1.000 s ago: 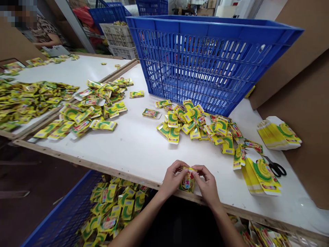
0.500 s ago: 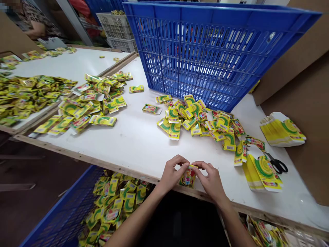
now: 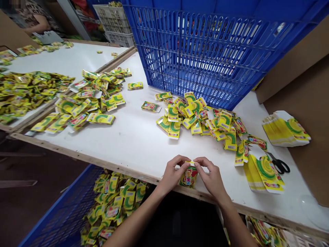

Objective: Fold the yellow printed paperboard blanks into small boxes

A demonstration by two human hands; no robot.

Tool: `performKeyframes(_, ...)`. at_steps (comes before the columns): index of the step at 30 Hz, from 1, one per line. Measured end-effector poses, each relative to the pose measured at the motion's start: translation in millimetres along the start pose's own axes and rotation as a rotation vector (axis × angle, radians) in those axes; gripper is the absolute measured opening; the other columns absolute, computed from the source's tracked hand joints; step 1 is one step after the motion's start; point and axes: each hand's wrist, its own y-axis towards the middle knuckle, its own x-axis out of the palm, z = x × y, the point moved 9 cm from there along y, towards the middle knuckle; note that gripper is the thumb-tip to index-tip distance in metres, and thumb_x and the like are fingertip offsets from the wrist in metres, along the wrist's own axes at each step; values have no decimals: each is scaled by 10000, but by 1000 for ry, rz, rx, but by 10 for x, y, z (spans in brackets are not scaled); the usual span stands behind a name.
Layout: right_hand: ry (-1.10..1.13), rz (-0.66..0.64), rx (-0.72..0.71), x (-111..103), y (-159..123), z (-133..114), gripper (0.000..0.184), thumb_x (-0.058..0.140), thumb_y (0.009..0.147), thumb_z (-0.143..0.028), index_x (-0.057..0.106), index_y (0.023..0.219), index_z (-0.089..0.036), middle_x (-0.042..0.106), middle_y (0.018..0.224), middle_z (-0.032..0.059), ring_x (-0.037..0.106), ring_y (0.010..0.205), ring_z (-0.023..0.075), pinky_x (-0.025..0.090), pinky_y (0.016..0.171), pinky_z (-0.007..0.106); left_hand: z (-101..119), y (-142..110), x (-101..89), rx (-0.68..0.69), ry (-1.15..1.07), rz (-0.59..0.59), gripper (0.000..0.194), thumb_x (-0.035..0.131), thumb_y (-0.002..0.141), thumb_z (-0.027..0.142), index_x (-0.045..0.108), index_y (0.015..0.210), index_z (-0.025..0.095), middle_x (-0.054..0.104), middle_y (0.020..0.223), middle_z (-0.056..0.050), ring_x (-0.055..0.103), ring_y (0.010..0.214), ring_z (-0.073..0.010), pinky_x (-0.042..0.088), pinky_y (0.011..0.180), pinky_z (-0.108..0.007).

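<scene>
At the front edge of the white table, a small printed carton (image 3: 189, 177) in yellow, green and red stands between my hands. My left hand (image 3: 175, 171) pinches its top edge from the left with thumb and forefinger. From the other side, my right hand (image 3: 209, 174) pinches the same top edge, its thumb close to the left one. The fingertips partly cover the white top flap. Beyond my hands lies a loose pile of similar small cartons (image 3: 196, 113), some with white flaps sticking out.
A large blue crate (image 3: 203, 44) stands behind the pile. Flat carton stacks (image 3: 264, 171) and black-handled scissors (image 3: 281, 166) lie at right. More cartons (image 3: 100, 118) lie left, and a packed blue crate (image 3: 59, 209) sits below the edge. A person's arm (image 3: 39, 24) shows far left.
The view has shifted slightly. Both hands keep their pinch on the carton's top edge, and the right fingers have moved a little closer over the flap.
</scene>
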Motion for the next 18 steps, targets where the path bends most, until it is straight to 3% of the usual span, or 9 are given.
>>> performKeyframes(5, 143, 58, 22, 6, -98, 32, 192, 541, 897, -360, 662, 917, -212, 697, 873, 43, 629, 840, 202, 492, 786, 322, -24, 5, 6, -17, -10, 10, 173, 602, 854, 305, 695, 862, 158, 662, 813, -42, 575, 748, -156, 470, 726, -265)
performKeyframes(11, 147, 59, 47, -1, -81, 49, 181, 570, 882, -357, 675, 874, -210, 699, 833, 39, 630, 821, 205, 486, 773, 327, -18, 46, 11, -9, 32, -8, 180, 596, 858, 300, 678, 787, 155, 639, 764, -30, 568, 718, -150, 462, 699, -258)
performKeyframes(18, 160, 120, -40, 14, -182, 131, 159, 618, 864, -348, 708, 927, -232, 705, 916, 45, 623, 865, 212, 489, 793, 351, -117, -69, 52, 13, -9, -119, 185, 621, 852, 305, 696, 953, 170, 688, 921, -70, 631, 862, -193, 497, 806, -303)
